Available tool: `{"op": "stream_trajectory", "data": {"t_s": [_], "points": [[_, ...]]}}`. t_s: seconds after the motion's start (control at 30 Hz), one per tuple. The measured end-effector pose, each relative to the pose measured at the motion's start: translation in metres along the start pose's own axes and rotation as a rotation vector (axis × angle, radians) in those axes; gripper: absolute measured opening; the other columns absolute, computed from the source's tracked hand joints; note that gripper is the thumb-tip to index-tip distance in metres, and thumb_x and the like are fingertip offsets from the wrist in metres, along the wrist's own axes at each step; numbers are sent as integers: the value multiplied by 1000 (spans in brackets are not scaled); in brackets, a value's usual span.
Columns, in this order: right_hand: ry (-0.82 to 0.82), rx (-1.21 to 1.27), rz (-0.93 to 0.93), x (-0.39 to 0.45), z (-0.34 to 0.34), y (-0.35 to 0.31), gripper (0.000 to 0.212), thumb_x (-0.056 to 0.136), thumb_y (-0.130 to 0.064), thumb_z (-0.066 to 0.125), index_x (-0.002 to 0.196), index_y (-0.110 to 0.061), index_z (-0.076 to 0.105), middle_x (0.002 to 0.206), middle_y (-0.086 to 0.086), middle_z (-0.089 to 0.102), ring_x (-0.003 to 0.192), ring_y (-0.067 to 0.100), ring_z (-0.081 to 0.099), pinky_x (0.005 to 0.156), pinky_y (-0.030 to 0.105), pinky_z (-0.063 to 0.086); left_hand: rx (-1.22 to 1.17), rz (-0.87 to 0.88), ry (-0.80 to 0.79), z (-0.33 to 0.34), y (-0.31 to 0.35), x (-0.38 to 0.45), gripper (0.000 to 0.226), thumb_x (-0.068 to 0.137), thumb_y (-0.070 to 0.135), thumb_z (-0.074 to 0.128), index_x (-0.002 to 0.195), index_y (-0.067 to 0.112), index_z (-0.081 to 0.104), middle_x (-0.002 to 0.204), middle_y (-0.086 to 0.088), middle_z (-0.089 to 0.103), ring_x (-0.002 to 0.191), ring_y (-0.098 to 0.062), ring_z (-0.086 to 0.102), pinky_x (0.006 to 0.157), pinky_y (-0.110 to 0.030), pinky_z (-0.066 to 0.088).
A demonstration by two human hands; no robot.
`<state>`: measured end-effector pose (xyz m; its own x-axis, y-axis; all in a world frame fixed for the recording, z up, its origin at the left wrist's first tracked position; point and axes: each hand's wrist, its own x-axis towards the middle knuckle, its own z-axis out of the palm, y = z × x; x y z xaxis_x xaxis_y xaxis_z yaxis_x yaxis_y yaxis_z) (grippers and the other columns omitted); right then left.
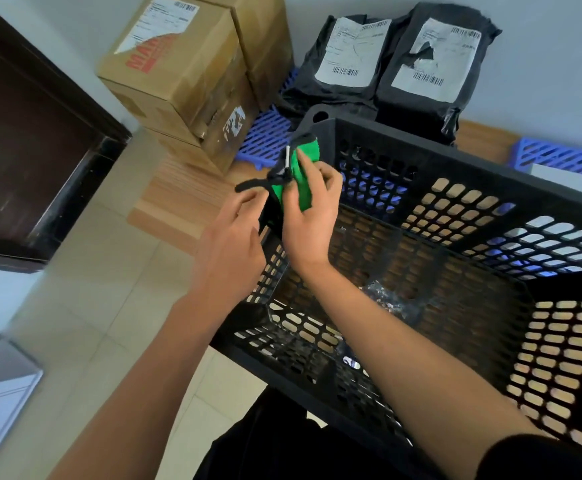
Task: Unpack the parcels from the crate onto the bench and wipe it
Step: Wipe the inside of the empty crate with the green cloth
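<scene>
Both hands, left hand and right hand, grip a green cloth over the black crate on tiled floor.

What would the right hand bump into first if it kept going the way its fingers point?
Probably the green cloth that the right hand grips. Past that, likely the cardboard boxes, though depth is unclear.

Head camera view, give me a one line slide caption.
Both hands, left hand and right hand, hold a green cloth over the black crate.
</scene>
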<state>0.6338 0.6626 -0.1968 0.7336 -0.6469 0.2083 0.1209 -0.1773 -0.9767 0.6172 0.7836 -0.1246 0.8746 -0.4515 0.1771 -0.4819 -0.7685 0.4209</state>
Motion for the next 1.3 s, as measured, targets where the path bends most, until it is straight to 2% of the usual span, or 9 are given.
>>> {"op": "stream_trajectory", "data": {"t_s": [0.1, 0.2, 0.37, 0.53, 0.7, 0.87, 1.03, 1.2, 1.3], "points": [[43, -70, 14, -8, 12, 18, 36, 95, -5, 53, 129, -7, 65, 121, 14, 49, 110, -6, 44, 98, 16, 41, 5, 10, 1, 0, -3, 1, 55, 91, -9, 53, 144, 6, 54, 135, -8, 57, 110, -24, 62, 82, -45, 57], [34, -180, 181, -14, 11, 52, 33, 96, 5, 55, 127, -1, 67, 119, 11, 51, 110, 10, 49, 100, 24, 45, 3, 39, 1, -1, -3, 0, 56, 92, -10, 52, 146, 4, 53, 135, -8, 58, 104, -21, 64, 76, -45, 58], [-307, -492, 525, -17, -4, 112, 35, 101, -5, 52, 133, -1, 64, 130, 17, 52, 115, 33, 58, 103, 31, 42, -8, 29, 9, -1, -1, -2, 55, 93, -10, 54, 146, 5, 54, 135, -7, 59, 104, -14, 60, 76, -44, 56], [-420, -455, 604, -5, -14, 122, 36, 101, -6, 50, 133, -3, 65, 133, 17, 60, 118, 36, 61, 105, 39, 48, -6, 42, 15, -1, -2, -1, 55, 92, -10, 55, 145, 4, 54, 133, -8, 59, 103, -11, 56, 74, -45, 56], [-175, -355, 394, 3, -37, 100, 42, 101, 0, 51, 142, -2, 56, 119, 10, 54, 114, 25, 55, 101, 24, 43, -11, 22, 15, -2, 0, -2, 57, 93, -10, 55, 147, 7, 53, 132, -5, 59, 103, -9, 54, 78, -41, 55], [-29, -138, 52, 18, -25, 53, 50, 97, -1, 51, 146, -8, 52, 112, 2, 48, 103, -8, 46, 90, 5, 38, -38, -2, 2, -3, 0, -1, 57, 94, -9, 53, 148, 10, 52, 134, -2, 57, 101, -10, 57, 78, -45, 57], [29, -86, -53, 22, 8, 40, 48, 95, -12, 49, 143, -11, 57, 117, 7, 48, 107, -4, 43, 97, 25, 47, -50, 19, -11, -3, -1, -1, 57, 93, -12, 54, 147, 7, 53, 134, -5, 58, 103, -10, 56, 79, -45, 56], [-132, -319, 255, 6, -3, 93, 43, 98, -3, 58, 141, -9, 58, 129, 11, 50, 118, 21, 55, 106, 29, 48, -46, 31, 5, -3, -2, -1, 57, 93, -12, 55, 147, 7, 53, 134, -5, 59, 103, 2, 50, 77, -36, 56], [-337, -483, 538, -9, -9, 122, 30, 101, -10, 55, 127, 0, 66, 132, 18, 52, 118, 36, 59, 106, 41, 47, -45, 38, 11, -1, -2, -2, 56, 93, -12, 55, 146, 5, 53, 133, -6, 60, 105, -4, 53, 78, -38, 55]]}}
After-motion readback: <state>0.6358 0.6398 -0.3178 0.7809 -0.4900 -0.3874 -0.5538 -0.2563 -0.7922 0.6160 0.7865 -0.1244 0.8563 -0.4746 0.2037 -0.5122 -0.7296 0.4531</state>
